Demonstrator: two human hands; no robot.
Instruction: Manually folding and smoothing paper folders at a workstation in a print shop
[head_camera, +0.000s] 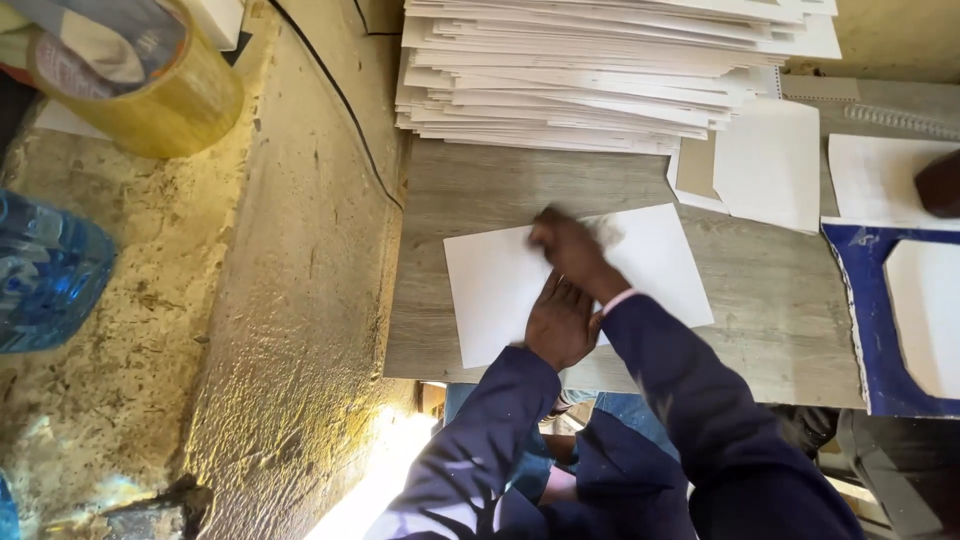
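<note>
A white sheet of paper (500, 285) lies flat on a grey wood-grain board (480, 190). My left hand (560, 322) rests palm down on the sheet's near part, fingers together and flat. My right hand (570, 245) is closed into a loose fist and presses on the middle of the same sheet; it is blurred with motion. Both arms wear dark blue sleeves. A tall, uneven stack of white sheets (600, 70) stands at the far edge of the board, just beyond the single sheet.
A rough concrete ledge (290, 300) runs along the left, with a roll of clear tape (140, 80) and a blue water bottle (45, 275) on it. To the right lie loose white sheets (765, 165), a blue card with a white cut-out (865, 300) and a comb binding strip (900, 120).
</note>
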